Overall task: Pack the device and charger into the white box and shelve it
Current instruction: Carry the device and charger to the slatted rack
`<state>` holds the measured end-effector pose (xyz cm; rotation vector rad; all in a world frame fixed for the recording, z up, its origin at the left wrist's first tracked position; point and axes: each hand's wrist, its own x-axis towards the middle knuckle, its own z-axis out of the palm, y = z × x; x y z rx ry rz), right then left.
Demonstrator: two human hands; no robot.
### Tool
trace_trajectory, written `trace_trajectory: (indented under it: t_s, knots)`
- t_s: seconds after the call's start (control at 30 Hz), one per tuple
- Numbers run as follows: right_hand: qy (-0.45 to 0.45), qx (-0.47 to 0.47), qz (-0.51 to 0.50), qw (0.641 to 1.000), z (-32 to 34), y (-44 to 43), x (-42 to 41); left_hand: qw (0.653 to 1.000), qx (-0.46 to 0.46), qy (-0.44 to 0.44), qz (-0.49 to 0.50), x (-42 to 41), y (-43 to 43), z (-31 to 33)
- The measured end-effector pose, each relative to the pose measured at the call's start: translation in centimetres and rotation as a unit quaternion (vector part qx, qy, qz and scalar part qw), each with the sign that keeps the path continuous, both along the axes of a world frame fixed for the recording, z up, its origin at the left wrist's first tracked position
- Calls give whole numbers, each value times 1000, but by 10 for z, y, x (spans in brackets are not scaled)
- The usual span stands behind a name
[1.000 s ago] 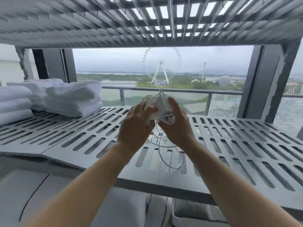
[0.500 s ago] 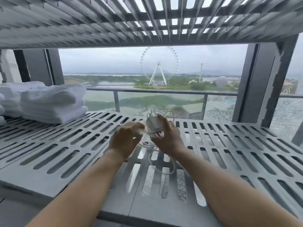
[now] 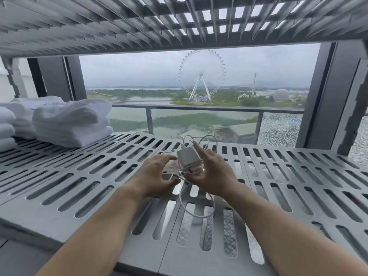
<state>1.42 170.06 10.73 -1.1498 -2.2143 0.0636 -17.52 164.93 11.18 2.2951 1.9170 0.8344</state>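
A white charger point(image 3: 188, 157) with its white cable point(image 3: 196, 210) looped around it lies on the grey slotted shelf point(image 3: 83, 188), mid-frame. Under and left of it shows a flat, dark, glossy device point(image 3: 168, 176), partly hidden. My left hand point(image 3: 157, 176) curls its fingers and thumb round the left end of the device. My right hand point(image 3: 211, 172) stands beside the charger on the right, index finger straight up, palm touching the charger's side. No white box shows.
Stacks of folded white towels point(image 3: 71, 122) fill the shelf's left end. Another slotted shelf point(image 3: 139, 22) hangs close overhead. A dark upright post point(image 3: 322, 100) stands at the right. A window with a railing lies behind.
Both hands have lowered the charger bundle from chest height down onto the shelf. My right hand's fingers have opened away from the charger.
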Motion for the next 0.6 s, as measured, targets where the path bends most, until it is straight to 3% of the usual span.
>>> trace_trajectory:
  t_s: [0.1,0.3,0.47,0.6]
  knots:
    - [49,-5,22,999,2,-3,-2,1000,21,-16,1,0,-3,0]
    - [46,-37,108,992,6,-6,8,998,58,-27,-21,3,-5,-1]
    - [-16,-43,109,993,8,-6,16,999,42,-14,-12,0,-5,-3]
    - [14,-4,77,997,4,-8,9,998,61,1,-10,5,-4,-6]
